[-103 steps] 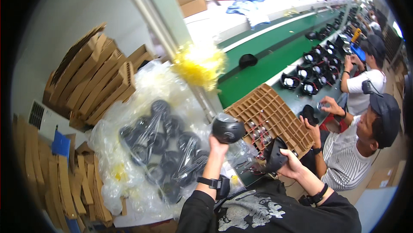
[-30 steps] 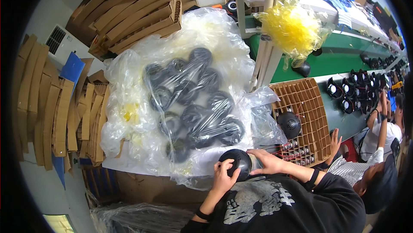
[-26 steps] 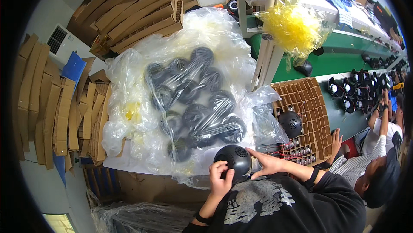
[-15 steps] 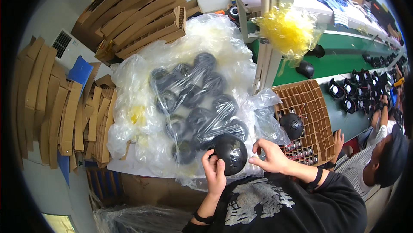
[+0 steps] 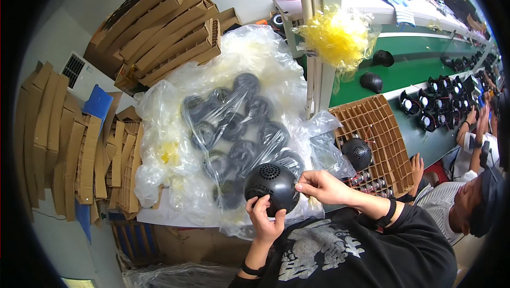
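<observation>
A glossy black round shell [image 5: 284,189] with a patch of small holes sits in my left hand [image 5: 264,218], whose fingers and thumb wrap its lower left side. My right hand [image 5: 324,188] is closed in a pinch at the shell's right edge; whatever its fingertips hold is hidden. Beyond the shell, several dark round shells [image 5: 244,152] lie under clear plastic film [image 5: 175,107]. To the right, another black perforated shell [image 5: 356,153] rests on a cardboard divider tray [image 5: 390,147], beside small metallic parts [image 5: 372,186] in its cells.
Stacked cardboard dividers [image 5: 170,33] stand at the far left, more cardboard [image 5: 48,134] along the left. A yellow plastic bundle [image 5: 340,35] hangs on a post. At right, a green bench [image 5: 353,86] holds rows of black parts [image 5: 438,96]; a co-worker [image 5: 451,197] sits beside it.
The shell has turned, bringing its perforated patch into view, and shifted slightly left. My right hand has moved in from beside the shell to its right edge. The whole view has shifted slightly.
</observation>
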Available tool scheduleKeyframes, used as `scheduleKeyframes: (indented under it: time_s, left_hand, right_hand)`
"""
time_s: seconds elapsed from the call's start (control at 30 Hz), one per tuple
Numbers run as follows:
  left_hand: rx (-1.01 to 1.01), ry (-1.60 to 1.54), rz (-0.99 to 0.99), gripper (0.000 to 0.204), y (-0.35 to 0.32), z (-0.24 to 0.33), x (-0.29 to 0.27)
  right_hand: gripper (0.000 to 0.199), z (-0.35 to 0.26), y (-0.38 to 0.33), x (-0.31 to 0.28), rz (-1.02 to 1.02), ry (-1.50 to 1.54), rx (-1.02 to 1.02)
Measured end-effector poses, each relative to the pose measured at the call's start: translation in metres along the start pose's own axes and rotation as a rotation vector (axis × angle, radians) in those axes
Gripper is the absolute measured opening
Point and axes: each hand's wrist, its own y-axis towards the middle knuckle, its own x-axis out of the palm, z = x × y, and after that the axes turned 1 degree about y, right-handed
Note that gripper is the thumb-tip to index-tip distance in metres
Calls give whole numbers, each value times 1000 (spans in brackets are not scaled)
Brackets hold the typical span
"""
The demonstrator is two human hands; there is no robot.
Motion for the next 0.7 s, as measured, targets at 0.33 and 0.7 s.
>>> scheduleKeyframes:
  time_s: [0.33,0.7]
  left_hand:
    - [-272,-329,73,55,26,1,14]
    - [-360,-448,276,37,71,-7,20]
  right_hand:
    - [13,-17,0,7,221,-418,-481]
    - [16,-70,-24,29,-197,-304,-1418]
